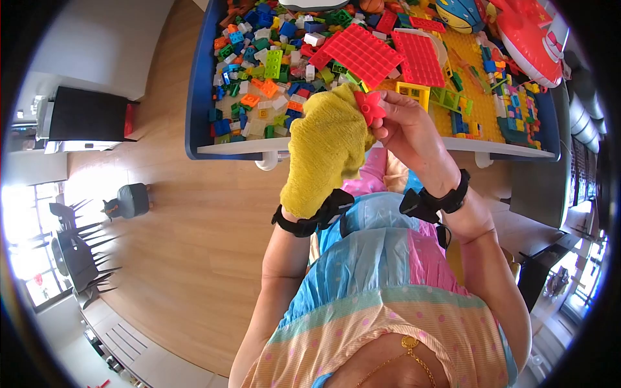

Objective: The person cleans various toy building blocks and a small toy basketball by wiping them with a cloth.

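A mustard-yellow knit cloth, worn like a mitt, covers my left hand down to the wrist and hides its fingers. Between the thumb and fingers of my right hand is a red flower-shaped toy piece. The piece touches the cloth's upper right side, where the two hands meet. Both are above the near edge of a blue-and-white play table. Just beyond them lie a red studded plate and a yellow frame-shaped block.
Loose toy bricks fill the table's left side. On its right are a yellow baseplate, a second red plate, a patterned ball and a red inflatable toy. A small dark stool stands on the wooden floor.
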{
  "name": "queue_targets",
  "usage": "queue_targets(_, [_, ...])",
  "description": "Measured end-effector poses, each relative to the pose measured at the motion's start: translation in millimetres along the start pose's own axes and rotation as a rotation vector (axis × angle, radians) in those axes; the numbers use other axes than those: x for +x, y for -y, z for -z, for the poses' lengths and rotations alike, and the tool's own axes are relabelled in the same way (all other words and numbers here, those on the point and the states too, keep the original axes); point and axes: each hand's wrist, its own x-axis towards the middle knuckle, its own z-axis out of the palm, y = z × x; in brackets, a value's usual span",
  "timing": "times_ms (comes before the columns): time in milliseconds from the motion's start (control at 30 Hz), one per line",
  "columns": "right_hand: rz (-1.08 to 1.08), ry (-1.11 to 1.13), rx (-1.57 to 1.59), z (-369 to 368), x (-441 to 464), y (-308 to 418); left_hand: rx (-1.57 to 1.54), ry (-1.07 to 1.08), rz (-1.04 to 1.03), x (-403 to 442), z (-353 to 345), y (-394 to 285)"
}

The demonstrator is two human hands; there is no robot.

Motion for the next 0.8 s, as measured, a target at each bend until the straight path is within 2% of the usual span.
queue_targets(100, [0.030,-0.027,0.004,-5,-2,-1,-0.406,-0.020,0.147,-2,-13,2])
queue_targets(167, [0.065,-0.066,-0.023,-9,-5,-5,-0.430,-0.055,0.131,-2,-12,2])
queue_targets(267, [0.127,-0.149,-0.104,-15,-8,-12,-0.124,-0.043,0.015,-4,4,-4])
queue_targets(400, [0.175,-0.175,-0.218,-17,-9,-14,-0.074,-0.115,0.064,-19,1,-11])
queue_targets(500, [0.261,-0.187,-0.309,-17,-10,-21,-0.277,-0.145,0.253,-27,-21,-6])
queue_targets(567, [0.323,-0.196,-0.409,-16,-14,-26,-0.453,-0.235,0.280,-27,-31,-6])
queue_targets(600, [0.349,-0.196,-0.473,-16,-15,-27,-0.507,-0.333,0.218,-24,-30,-8])
queue_targets(667, [0.371,-0.186,-0.514,-15,-16,-28,-0.372,-0.320,0.151,-19,-19,-12])
queue_targets(733, [0.367,-0.177,-0.470,-13,-15,-28,-0.007,-0.095,0.134,-8,10,-20])
queue_targets(800, [0.289,-0.151,-0.289,-13,-15,-25,-0.108,-0.063,0.154,-6,14,-16])
